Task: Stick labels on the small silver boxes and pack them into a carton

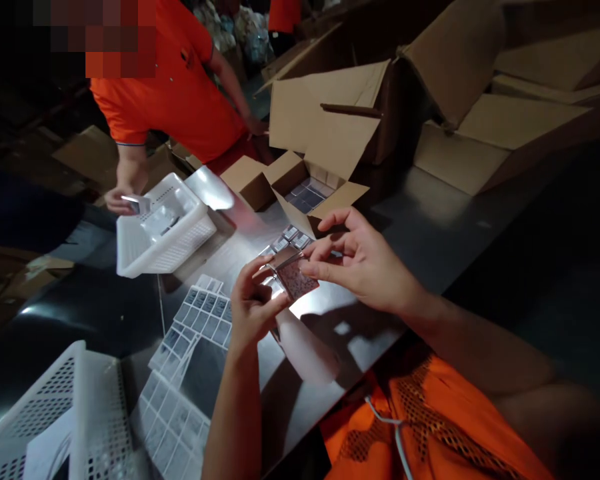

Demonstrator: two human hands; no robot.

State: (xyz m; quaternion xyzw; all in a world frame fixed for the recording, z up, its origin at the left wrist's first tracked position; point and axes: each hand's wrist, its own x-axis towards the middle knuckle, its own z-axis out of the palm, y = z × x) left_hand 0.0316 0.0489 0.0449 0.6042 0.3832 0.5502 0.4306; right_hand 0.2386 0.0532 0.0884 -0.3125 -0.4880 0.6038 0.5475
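My left hand (pixel 253 308) and my right hand (pixel 361 257) together hold a small flat packet (pixel 294 276) with a reddish speckled face, just above the shiny metal table (pixel 420 220). The left fingers pinch its near-left edge; the right thumb and forefinger pinch its far-right edge. Sheets of small labels (pixel 200 320) lie on the table just left of my left hand. A row of similar small packets (pixel 290 239) lies beyond the held one.
A small open cardboard box (pixel 300 190) with packets stands behind my hands. Larger cartons (pixel 480 113) fill the back right. A white plastic basket (pixel 163 227) sits at left; a co-worker in orange (pixel 175 87) reaches toward it. Another white basket (pixel 75 407) is bottom left.
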